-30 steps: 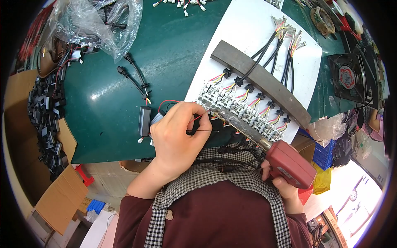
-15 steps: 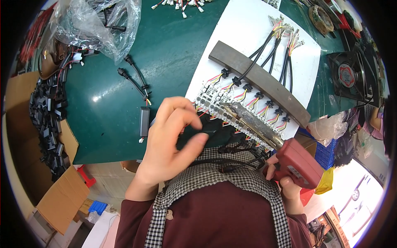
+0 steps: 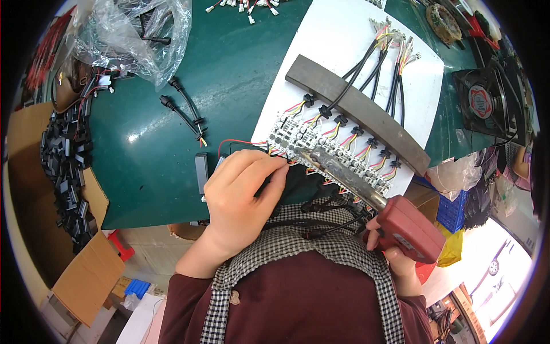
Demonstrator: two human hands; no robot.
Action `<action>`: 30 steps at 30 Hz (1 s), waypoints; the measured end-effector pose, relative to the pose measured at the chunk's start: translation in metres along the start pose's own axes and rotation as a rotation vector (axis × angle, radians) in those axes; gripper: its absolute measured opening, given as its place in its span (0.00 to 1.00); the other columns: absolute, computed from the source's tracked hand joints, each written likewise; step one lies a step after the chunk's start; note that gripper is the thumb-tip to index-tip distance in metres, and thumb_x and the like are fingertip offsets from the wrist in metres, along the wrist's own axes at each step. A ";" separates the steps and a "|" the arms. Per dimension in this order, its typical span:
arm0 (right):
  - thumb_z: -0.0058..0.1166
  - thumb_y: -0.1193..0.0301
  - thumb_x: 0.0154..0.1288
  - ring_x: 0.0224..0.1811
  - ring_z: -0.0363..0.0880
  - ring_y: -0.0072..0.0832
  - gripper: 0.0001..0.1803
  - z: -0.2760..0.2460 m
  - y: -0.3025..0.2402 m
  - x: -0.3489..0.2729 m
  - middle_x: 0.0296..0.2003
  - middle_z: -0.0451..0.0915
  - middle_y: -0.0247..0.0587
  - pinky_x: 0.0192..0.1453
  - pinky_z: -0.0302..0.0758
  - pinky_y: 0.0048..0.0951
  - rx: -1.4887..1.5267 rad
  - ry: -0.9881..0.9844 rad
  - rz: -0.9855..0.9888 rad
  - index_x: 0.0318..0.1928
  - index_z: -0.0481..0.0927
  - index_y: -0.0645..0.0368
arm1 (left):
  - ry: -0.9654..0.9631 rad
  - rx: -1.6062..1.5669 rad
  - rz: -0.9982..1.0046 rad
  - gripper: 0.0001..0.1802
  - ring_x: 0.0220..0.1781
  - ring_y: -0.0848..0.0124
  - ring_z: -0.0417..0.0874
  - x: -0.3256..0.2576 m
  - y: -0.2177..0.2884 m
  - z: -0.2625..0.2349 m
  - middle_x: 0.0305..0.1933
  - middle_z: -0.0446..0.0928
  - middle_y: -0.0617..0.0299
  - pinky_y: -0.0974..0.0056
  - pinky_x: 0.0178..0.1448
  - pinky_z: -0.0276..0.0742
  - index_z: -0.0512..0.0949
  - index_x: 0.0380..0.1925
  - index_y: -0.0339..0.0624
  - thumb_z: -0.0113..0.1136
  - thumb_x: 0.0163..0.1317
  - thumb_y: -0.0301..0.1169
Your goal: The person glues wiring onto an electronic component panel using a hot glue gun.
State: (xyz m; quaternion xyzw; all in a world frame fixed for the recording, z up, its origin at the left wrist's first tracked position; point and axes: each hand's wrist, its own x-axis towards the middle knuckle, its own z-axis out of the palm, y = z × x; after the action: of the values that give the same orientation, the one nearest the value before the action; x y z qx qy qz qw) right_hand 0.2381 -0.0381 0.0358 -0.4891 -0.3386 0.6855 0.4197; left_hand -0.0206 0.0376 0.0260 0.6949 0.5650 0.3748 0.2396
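Note:
My left hand (image 3: 240, 192) is closed in a pinch at the near left edge of a row of circuit boards (image 3: 303, 137), on what looks like a thin wire. A red wire (image 3: 240, 141) loops from behind this hand to the boards' left end. My right hand (image 3: 401, 264) grips a dark red soldering gun (image 3: 411, 228). Its sooty metal tip lies low over the boards, just right of my left fingertips; I cannot tell whether it touches. Beyond the boards, black cables with coloured leads run under a curved grey metal bar (image 3: 355, 112).
A white sheet (image 3: 309, 51) lies under the boards. To the left are a black rectangular module (image 3: 201, 172), two short black connector cables (image 3: 186, 114) and a clear plastic bag (image 3: 137, 46). A cardboard box (image 3: 34, 149) holds many black modules. At right stands a fan (image 3: 480, 103).
My left hand has come down to the boards, and its spread fingers have closed to a pinch. The red wire loop now shows. The soldering gun's tip has shifted slightly left and down.

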 end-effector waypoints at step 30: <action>0.68 0.62 0.49 0.28 0.80 0.28 0.44 -0.014 0.006 0.004 0.31 0.79 0.45 0.33 0.75 0.24 -0.467 -0.180 -0.207 0.60 0.59 0.71 | 0.054 0.240 0.068 0.09 0.18 0.67 0.70 -0.001 0.002 0.013 0.19 0.66 0.61 0.66 0.21 0.65 0.72 0.22 0.38 0.61 0.41 0.17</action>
State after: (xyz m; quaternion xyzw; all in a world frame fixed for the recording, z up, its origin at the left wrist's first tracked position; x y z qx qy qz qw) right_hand 0.2498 -0.0363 0.0252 -0.4727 -0.5717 0.5830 0.3314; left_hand -0.0089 0.0371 0.0190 0.7270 0.5882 0.3310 0.1263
